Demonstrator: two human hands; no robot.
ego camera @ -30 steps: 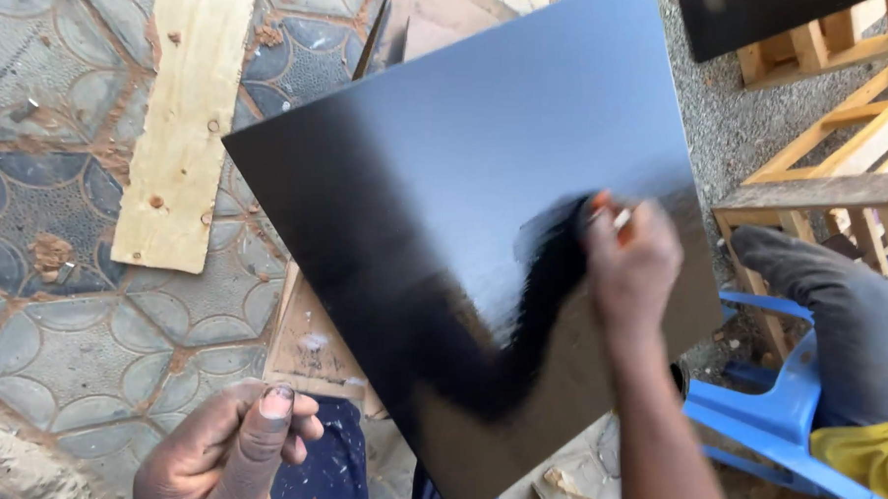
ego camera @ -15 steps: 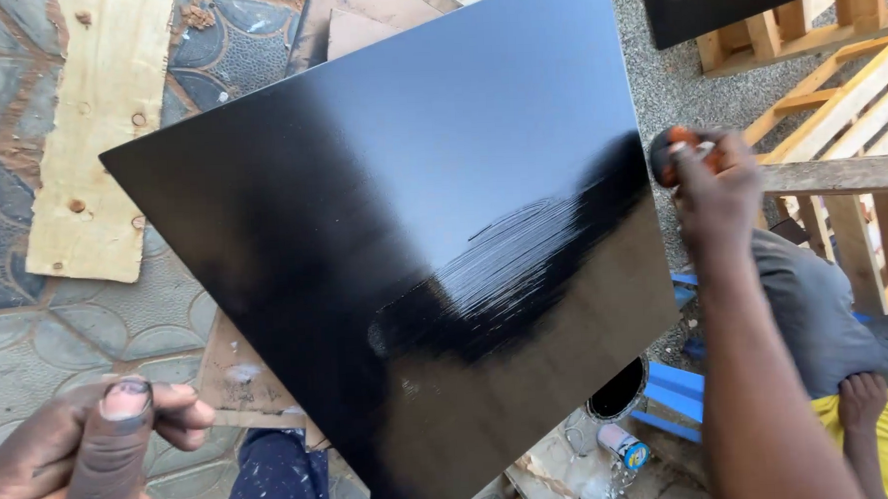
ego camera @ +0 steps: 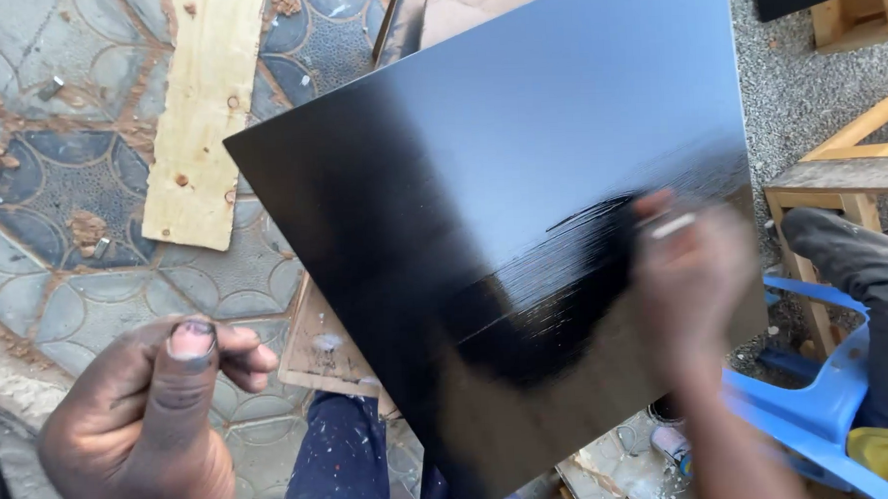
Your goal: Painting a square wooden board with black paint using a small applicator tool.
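Glossy black board (ego camera: 521, 207) between hands, pale plank (ego camera: 203, 110) beyond

Glossy black board (ego camera: 520, 178), blue-grey patterned tiles (ego camera: 58, 184).

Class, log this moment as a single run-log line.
right hand: blurred, on black panel, holding small tool | left hand: loosely closed, off panel | paint: wet streaks

Probably an outdoor carpentry yard: plywood offcut (ego camera: 201, 120) on patterned paving (ego camera: 58, 194), timber frames (ego camera: 845, 181).
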